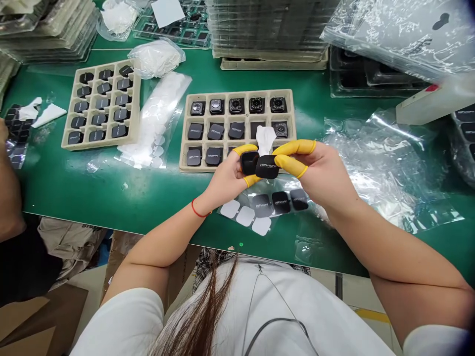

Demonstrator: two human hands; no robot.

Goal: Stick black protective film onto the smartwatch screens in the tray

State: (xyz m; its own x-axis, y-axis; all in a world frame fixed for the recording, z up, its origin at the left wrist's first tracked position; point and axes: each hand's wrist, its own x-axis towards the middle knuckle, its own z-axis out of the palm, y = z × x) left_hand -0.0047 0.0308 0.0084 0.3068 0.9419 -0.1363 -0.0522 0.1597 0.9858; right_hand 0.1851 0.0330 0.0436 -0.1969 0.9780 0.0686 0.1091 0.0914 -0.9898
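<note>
My left hand (226,175) pinches a black square watch body (249,163) between yellow finger cots. My right hand (319,168), also wearing yellow cots, holds a black square pad printed "HiFuture" (267,167) against the watch body's edge, overlapping it. Just below my hands lies a backing sheet (263,207) with several similar black pads and white squares. Directly beyond them stands a pulp tray (237,96) holding rows of watch bodies, some covered with black pads. A white tissue (265,138) rests in one tray cell, partly behind my fingers.
A second pulp tray (100,104) of black-covered watches and a bag of white round pads (156,118) lie to the left on the green mat (111,193). Stacked trays and plastic sheeting stand behind and right. Another person's arm (9,188) enters at the left edge.
</note>
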